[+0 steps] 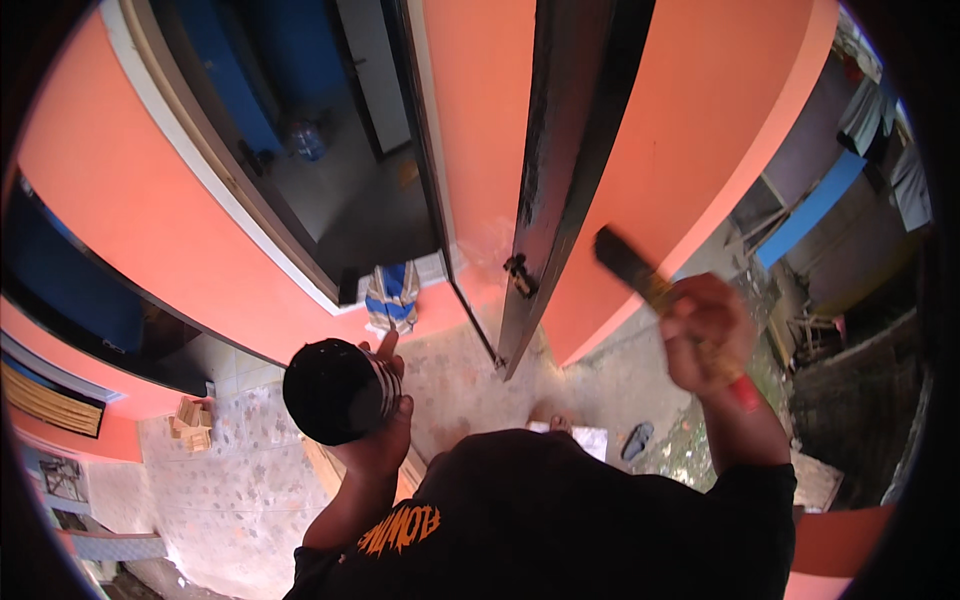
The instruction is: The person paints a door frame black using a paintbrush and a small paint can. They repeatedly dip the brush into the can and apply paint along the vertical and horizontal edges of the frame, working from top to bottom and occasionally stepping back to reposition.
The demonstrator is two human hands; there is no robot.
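My left hand is wrapped round a paint can filled with glossy black paint, held at the lower left of the door. In my right hand is a paintbrush, its dark bristles pointing up and left, its handle red at the end. The brush is apart from the door and in front of the orange wall. A dark, shiny door stands edge-on ahead of me, between my two hands. On its edge is a lock or handle fitting, dark with a brassy part.
Left of the door, an open doorway leads inside, with a blue-and-white cloth at its sill. Orange walls flank the door. A sandal lies on the concrete floor. A small wooden stack sits at left; hanging clothes are at right.
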